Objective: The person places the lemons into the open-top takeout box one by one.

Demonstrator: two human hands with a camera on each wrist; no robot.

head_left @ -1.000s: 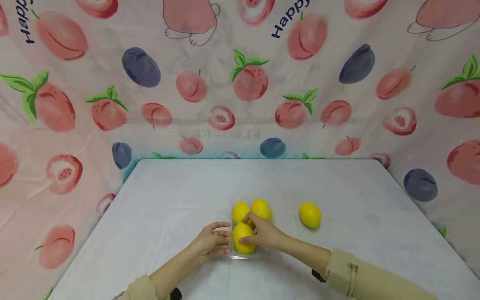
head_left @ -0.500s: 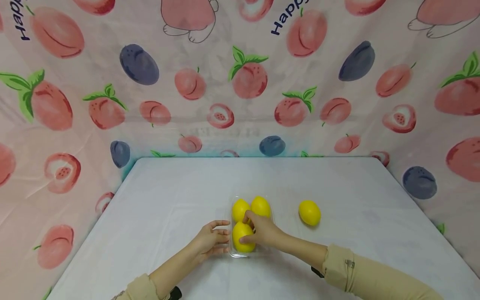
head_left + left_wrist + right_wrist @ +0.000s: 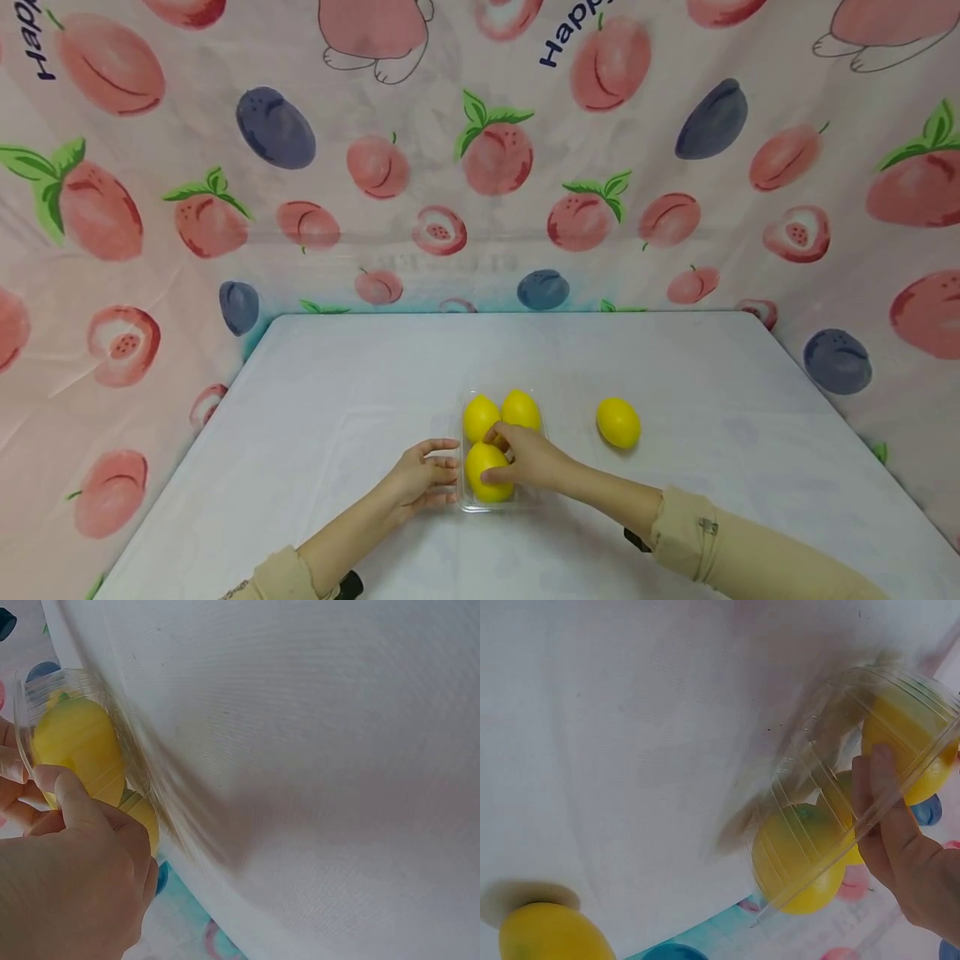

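A clear plastic box (image 3: 501, 507) stands on the white table with three lemons in it. The near lemon (image 3: 478, 473) is held between the thumb and fingers of my right hand (image 3: 531, 458), which reaches in over the box's right side. Behind it lie a far-left lemon (image 3: 480, 415) and a far-right lemon (image 3: 521, 407). My left hand (image 3: 423, 477) rests along the box's left wall, its fingers spread and fairly straight. In the right wrist view, my right hand (image 3: 911, 859) reaches over the rim, its fingertips on the near lemon (image 3: 900, 727).
Another lemon (image 3: 618, 422) lies on the white table (image 3: 360, 375) to the right of the box. Behind the table and along its sides hangs a pink fruit-print cloth (image 3: 337, 125).
The near lemon has shifted very slightly to the right in my right hand's grip. My left hand stays at the box's wall. The whole head view has tilted down a little.
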